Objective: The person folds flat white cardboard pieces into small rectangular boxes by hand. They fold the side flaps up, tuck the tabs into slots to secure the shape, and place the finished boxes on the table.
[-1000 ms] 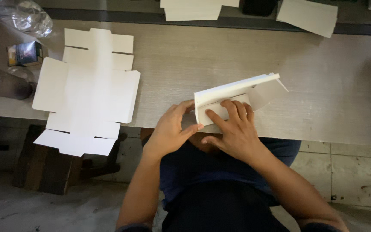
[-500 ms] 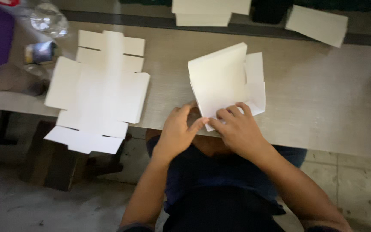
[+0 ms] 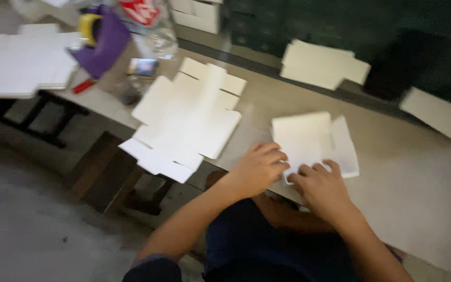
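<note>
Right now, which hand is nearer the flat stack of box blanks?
Left. The left hand lies just right of the stack of box blanks; the right hand is farther right.

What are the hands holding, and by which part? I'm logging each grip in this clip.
Both the left hand and the right hand press on the white cardboard box blank at its near edge, fingers on top.

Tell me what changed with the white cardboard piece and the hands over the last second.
The folded white cardboard box blank went from standing on edge, to tilted up, to lying nearly flat on the grey table. The left hand and right hand stayed on its near edge, now pressing it down. The stack of flat white box blanks beside them stayed where it was.
</note>
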